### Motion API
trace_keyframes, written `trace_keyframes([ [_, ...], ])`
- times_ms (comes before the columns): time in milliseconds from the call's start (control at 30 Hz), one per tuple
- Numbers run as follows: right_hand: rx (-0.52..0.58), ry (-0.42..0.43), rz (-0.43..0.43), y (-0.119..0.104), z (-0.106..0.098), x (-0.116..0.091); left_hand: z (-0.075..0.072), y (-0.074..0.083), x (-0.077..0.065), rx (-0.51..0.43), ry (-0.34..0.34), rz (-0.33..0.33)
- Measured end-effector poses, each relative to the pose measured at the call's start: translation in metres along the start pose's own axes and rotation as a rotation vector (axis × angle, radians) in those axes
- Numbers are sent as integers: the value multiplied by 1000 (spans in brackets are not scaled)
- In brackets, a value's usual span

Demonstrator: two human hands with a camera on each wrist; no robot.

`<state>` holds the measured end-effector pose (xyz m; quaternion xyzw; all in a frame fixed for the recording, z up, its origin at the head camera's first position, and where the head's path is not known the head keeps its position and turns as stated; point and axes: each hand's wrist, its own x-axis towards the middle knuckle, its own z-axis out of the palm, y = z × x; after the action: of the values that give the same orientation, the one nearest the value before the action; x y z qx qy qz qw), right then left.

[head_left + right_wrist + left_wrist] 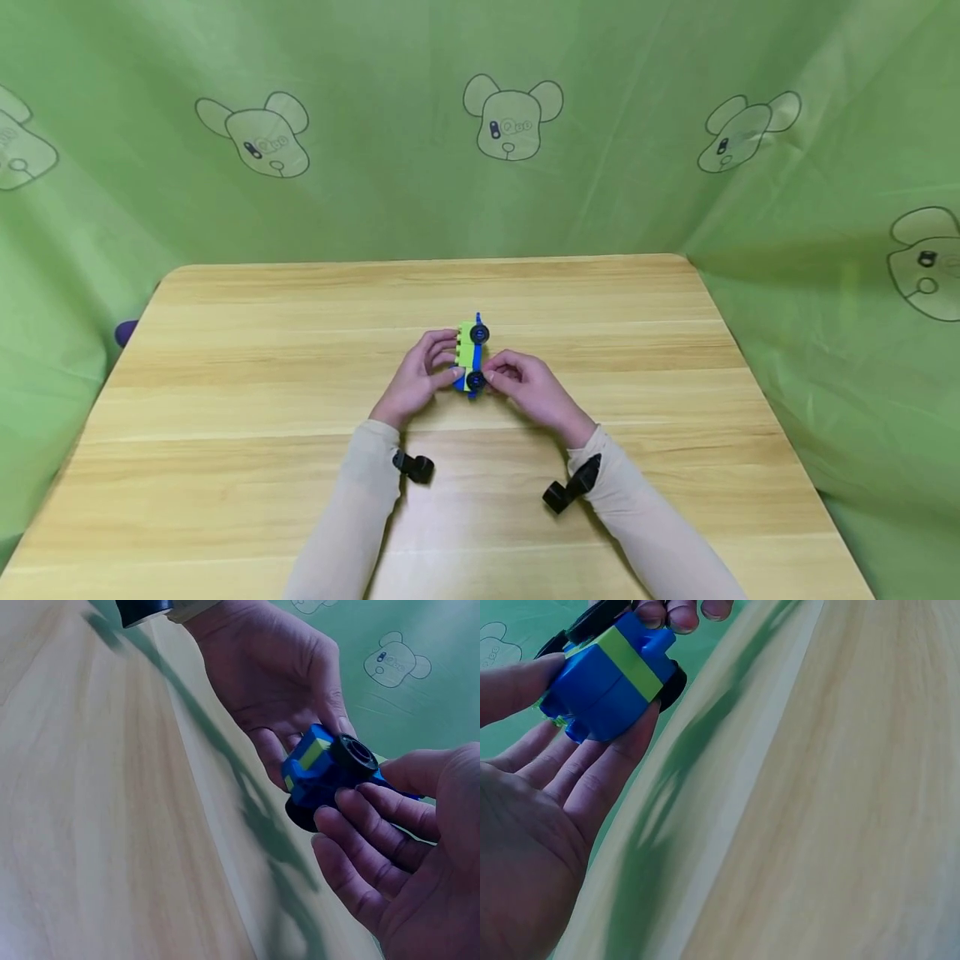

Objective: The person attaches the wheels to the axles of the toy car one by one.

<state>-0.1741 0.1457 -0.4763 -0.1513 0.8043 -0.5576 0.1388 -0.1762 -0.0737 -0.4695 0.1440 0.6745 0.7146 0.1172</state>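
Observation:
A small toy car (467, 354) built of blue and lime-green blocks, with black wheels, is held up off the table between both hands. My left hand (415, 379) grips one end of it, thumb on one side and fingers on the other, as the left wrist view shows on its blue end (604, 686). On the car's wheeled side, my right hand (531, 385) pinches near a black wheel (354, 755) with thumb and curled fingers. Part of the car's underside is hidden by the right fingers (375, 844) in the right wrist view.
Below the hands is a wood-grain table (225, 375). A green curtain (390, 183) with bear-head drawings hangs behind and at both sides. A purple thing (126, 333) shows at the table's left edge. Each wrist wears a black camera mount (572, 485).

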Motion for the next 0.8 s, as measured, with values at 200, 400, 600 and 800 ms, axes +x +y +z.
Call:
trace_keyframes([
  [200, 19, 32, -16, -3, -6, 0, -7, -20, 6, 60, 1, 42],
  [400, 43, 95, -42, -8, -21, 3, -9, -28, 8, 81, 16, 50],
  [600, -70, 146, -107, -21, -41, 11, -9, -26, 7, 125, 5, 36],
  [800, -88, 98, -144, -31, -51, 24, -7, -26, 7, 116, -58, 25],
])
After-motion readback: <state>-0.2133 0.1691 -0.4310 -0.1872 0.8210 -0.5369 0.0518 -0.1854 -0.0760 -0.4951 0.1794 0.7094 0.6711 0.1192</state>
